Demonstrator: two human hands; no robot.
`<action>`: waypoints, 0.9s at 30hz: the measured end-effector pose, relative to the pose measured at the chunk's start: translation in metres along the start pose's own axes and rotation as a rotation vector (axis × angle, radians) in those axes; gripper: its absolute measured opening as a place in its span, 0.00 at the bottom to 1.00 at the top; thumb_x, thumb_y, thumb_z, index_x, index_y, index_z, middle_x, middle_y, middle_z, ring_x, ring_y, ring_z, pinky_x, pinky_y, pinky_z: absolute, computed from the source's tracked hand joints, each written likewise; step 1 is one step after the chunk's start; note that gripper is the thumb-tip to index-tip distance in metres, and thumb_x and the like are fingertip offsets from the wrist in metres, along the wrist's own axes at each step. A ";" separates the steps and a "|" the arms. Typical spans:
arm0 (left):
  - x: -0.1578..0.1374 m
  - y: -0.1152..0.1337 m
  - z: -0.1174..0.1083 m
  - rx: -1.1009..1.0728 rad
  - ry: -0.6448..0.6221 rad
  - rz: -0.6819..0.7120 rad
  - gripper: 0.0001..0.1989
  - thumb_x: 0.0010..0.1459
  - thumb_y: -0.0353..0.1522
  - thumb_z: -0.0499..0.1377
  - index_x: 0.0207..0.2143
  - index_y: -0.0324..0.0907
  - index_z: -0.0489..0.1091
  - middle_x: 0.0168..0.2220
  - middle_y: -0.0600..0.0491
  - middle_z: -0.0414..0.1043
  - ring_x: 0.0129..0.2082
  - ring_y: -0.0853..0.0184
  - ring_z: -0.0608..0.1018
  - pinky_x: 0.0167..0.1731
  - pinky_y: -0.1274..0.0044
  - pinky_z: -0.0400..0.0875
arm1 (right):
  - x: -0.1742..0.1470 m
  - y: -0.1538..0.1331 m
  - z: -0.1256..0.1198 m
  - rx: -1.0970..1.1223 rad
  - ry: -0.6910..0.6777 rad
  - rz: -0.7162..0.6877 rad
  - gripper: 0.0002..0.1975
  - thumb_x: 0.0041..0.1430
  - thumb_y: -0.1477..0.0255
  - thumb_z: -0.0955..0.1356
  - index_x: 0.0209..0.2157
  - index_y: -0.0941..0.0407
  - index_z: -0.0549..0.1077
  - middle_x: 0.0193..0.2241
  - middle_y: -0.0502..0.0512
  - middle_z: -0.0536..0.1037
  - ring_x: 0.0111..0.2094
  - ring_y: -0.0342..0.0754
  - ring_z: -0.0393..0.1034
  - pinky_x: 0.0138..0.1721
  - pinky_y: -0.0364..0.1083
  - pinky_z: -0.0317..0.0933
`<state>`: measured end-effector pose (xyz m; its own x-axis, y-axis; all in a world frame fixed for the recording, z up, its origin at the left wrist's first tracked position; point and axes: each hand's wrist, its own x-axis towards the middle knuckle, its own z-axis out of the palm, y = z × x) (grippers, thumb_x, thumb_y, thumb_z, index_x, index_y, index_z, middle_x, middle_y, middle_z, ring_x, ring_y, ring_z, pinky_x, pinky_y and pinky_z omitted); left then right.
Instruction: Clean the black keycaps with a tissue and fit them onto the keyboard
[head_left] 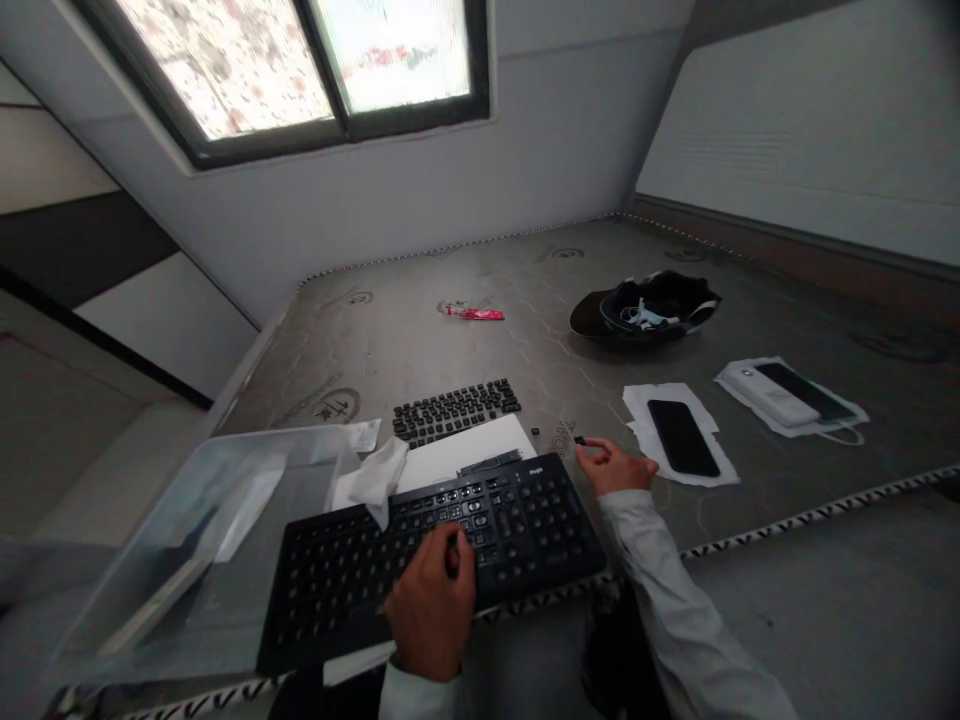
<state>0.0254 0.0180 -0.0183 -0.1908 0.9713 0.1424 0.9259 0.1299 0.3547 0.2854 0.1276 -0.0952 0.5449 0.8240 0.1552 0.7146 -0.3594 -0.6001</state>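
A black keyboard lies tilted across the front edge of the mattress, with bare key sockets showing in its upper middle part. My left hand is closed over the keyboard's lower middle; a dark bit shows between thumb and fingers, too unclear to name. To the right of the keyboard, my right hand pinches a small black keycap just above the mattress. Another loose keycap lies a little to its left. Behind the keyboard, many black keycaps are laid out in rows.
A white sheet and a crumpled tissue lie behind the keyboard. A clear plastic bin stands left. On the mattress are a red packet, a cap, a phone and a white power bank.
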 end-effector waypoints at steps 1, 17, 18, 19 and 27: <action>0.000 0.001 -0.004 -0.055 -0.010 -0.002 0.07 0.60 0.35 0.54 0.36 0.50 0.72 0.30 0.59 0.76 0.28 0.70 0.76 0.25 0.81 0.57 | -0.007 -0.004 -0.013 0.023 0.005 -0.037 0.21 0.48 0.52 0.64 0.33 0.53 0.76 0.17 0.47 0.74 0.23 0.48 0.69 0.43 0.53 0.46; 0.005 -0.042 -0.050 -1.177 -0.144 -0.050 0.20 0.55 0.44 0.57 0.44 0.39 0.72 0.32 0.52 0.75 0.15 0.77 0.65 0.15 0.84 0.58 | -0.159 -0.167 -0.052 0.186 -0.305 -0.758 0.10 0.55 0.63 0.66 0.34 0.51 0.76 0.19 0.47 0.76 0.26 0.45 0.70 0.41 0.49 0.42; 0.007 -0.049 -0.050 -1.205 -0.128 -0.058 0.20 0.55 0.44 0.58 0.43 0.39 0.72 0.32 0.52 0.74 0.15 0.78 0.65 0.15 0.84 0.58 | -0.160 -0.171 -0.050 0.181 -0.320 -0.775 0.10 0.55 0.63 0.66 0.35 0.51 0.76 0.20 0.47 0.76 0.27 0.45 0.70 0.42 0.49 0.42; 0.009 -0.055 -0.050 -1.231 -0.104 -0.072 0.20 0.54 0.44 0.58 0.43 0.38 0.72 0.31 0.52 0.74 0.15 0.78 0.65 0.15 0.84 0.58 | -0.162 -0.175 -0.049 0.180 -0.337 -0.790 0.10 0.55 0.63 0.66 0.36 0.51 0.75 0.20 0.47 0.77 0.27 0.46 0.70 0.41 0.49 0.43; 0.016 -0.081 -0.042 -1.321 0.126 -0.218 0.20 0.52 0.42 0.61 0.42 0.38 0.66 0.34 0.52 0.72 0.11 0.82 0.63 0.11 0.86 0.56 | -0.165 -0.221 -0.012 0.254 -0.309 -0.697 0.07 0.55 0.69 0.66 0.37 0.53 0.73 0.32 0.50 0.78 0.34 0.48 0.70 0.40 0.47 0.52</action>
<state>-0.0663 0.0143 -0.0065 -0.3875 0.9215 0.0268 -0.1191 -0.0789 0.9897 0.0427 0.0655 0.0212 -0.1627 0.9194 0.3581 0.7039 0.3625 -0.6109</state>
